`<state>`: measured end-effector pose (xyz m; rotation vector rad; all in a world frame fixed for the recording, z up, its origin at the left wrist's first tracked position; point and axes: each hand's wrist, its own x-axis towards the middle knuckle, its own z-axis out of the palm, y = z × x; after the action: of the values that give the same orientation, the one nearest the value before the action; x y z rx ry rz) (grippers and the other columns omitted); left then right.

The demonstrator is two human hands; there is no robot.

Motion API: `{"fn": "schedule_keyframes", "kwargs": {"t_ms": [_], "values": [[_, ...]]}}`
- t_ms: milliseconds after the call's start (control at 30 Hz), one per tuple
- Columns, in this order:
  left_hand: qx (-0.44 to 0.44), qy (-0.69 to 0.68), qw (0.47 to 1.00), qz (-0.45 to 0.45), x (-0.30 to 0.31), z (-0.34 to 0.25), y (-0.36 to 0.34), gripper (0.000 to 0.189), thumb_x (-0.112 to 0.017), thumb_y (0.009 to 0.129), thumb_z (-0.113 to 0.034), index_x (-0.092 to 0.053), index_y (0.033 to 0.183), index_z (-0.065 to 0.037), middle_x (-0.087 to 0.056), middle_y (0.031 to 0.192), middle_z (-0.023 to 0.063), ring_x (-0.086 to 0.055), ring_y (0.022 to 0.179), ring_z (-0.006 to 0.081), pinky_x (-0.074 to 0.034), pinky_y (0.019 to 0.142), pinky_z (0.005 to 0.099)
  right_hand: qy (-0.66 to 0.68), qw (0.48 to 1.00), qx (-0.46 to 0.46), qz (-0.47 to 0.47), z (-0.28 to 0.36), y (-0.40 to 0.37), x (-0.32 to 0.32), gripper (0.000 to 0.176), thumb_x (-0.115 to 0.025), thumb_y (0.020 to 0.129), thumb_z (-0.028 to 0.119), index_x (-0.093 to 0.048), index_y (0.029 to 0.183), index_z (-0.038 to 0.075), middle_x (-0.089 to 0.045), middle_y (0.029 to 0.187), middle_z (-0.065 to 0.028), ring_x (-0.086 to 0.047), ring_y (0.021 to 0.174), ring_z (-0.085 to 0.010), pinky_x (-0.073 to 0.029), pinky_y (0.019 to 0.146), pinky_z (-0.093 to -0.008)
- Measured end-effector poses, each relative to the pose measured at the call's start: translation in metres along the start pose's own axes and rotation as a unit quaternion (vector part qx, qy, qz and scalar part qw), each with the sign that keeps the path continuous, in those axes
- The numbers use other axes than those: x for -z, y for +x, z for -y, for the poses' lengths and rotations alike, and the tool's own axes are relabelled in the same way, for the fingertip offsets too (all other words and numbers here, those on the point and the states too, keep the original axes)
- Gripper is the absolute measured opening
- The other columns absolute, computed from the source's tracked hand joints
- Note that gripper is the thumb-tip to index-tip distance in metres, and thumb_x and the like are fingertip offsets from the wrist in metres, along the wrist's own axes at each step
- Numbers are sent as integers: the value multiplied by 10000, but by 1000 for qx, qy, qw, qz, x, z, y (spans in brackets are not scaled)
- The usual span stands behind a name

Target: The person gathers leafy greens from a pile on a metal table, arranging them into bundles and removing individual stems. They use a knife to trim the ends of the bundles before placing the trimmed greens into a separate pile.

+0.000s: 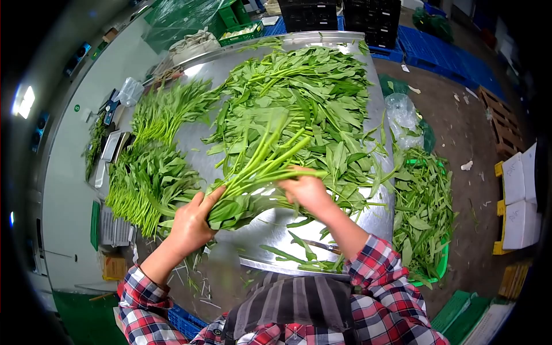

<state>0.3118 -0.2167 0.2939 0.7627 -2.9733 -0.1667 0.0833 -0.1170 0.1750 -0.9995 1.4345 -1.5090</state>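
Gripping a bunch of water spinach (253, 178) w/ both hands: left hand (191, 221) clenched round the leafy end, right hand (307, 190) grasping the stems. Bunch held just above steel table (276, 227), near its front edge. Loose greens pile (305, 92) behind, sorted bundles (149, 172) to the left, green crate (428, 270) of greens at right.

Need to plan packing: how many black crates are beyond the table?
2. One crate sits past the table's far edge, near the centre; the other is right beside it. The frame cuts both off at the top, so more may be hidden.
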Motion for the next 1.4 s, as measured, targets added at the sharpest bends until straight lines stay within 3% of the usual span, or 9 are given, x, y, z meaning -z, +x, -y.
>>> {"fn": "schedule_keyframes", "kwargs": {"t_ms": [200,400,533,600,700,900,1133,1233,1400], "values": [[-20,74,996,-34,6,13,-14,766,-641,533,30,-487,1261,-148,-490,768,126,-539,625,316,-455,565,399,120,950,-23,-288,-2,-9,85,161,-608,844,191,-585,858,33,-535,667,-16,-520,668,-125,-411,665,-244],[-70,123,989,-30,4,8,-9,727,-583,544,50,-515,1240,-149,-471,757,113,-521,598,293,-435,526,393,-411,852,291,-144,34,-7,34,222,-649,752,153,-605,946,55,-549,997,-106,-510,932,-249,-371,884,-357],[-85,139,986,-35,9,0,-8,721,-581,547,40,-517,1239,-155,-463,760,114,-510,586,286,-427,515,388,-139,967,180,-118,2,2,22,168,-617,811,152,-623,950,58,-602,835,-63,-570,800,-166,-445,761,-296],[-80,153,984,-29,11,0,-10,720,-582,550,32,-515,1241,-158,-465,769,121,-503,595,288,-425,528,385,106,973,84,-189,-9,11,36,165,-573,867,164,-619,952,30,-626,792,-29,-574,719,-140,-454,727,-248],[-94,156,983,-35,12,4,-14,720,-583,551,28,-514,1243,-159,-473,783,119,-497,599,282,-425,540,372,151,982,51,-104,-7,10,61,245,-597,861,190,-601,1017,1,-649,882,-41,-586,807,-118,-445,773,-237],[-127,210,969,-8,12,2,-13,703,-571,615,-25,-467,1291,-190,-529,950,150,-516,695,267,-433,626,369,47,997,-19,60,4,10,42,198,-644,827,141,-621,985,25,-645,911,-43,-574,826,-100,-456,771,-249],[-156,260,952,-30,14,5,-13,618,-536,695,-54,-475,1285,-229,-532,1018,162,-511,743,256,-439,681,365,-59,995,73,19,9,-1,38,182,-598,785,105,-604,933,-2,-639,856,-119,-605,827,-245,-454,762,-346],[-194,299,934,-29,10,10,-13,579,-509,726,-88,-473,1283,-239,-530,1016,147,-500,732,226,-438,688,338,-380,876,288,-64,20,-14,43,148,-623,743,73,-580,873,15,-595,810,-110,-565,776,-251,-437,723,-336],[-261,324,909,-14,11,10,-10,578,-507,732,-121,-448,1296,-235,-526,1018,138,-488,685,202,-437,663,323,-397,895,192,-70,15,-31,70,160,-646,700,97,-580,820,12,-578,820,-132,-544,794,-303,-436,713,-376]]}}
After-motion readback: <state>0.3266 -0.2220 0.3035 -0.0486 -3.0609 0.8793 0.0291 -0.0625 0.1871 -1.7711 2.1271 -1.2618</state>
